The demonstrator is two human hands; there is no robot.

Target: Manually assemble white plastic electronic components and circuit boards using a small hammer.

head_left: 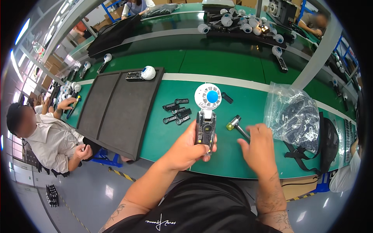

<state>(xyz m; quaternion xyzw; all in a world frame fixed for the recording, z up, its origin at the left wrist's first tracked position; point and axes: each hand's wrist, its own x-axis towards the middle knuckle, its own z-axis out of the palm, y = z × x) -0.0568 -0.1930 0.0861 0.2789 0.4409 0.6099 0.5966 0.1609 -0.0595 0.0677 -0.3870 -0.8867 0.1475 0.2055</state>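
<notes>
My left hand (190, 145) is closed round the handle of a small handheld fan (206, 126), which stands upright in front of me. The fan has a round white slotted head with a blue centre disc and a see-through handle with dark parts inside. Over the table to the right, my right hand (259, 145) has its thumb and fingers apart. Between them lies the handle end of a small mallet (235, 123) with a yellowish face and a dark metallic one. Several black plastic clip-like parts (176, 112) lie left of the fan, and a single one (227, 97) lies behind it.
A clear plastic bag (291, 116) of dark parts and a black bag (329, 143) occupy the right. On the left, a dark foam-lined tray (124, 105) carries another fan (143, 73). A conveyor with more fans runs behind. One person sits at the left; others work farther off.
</notes>
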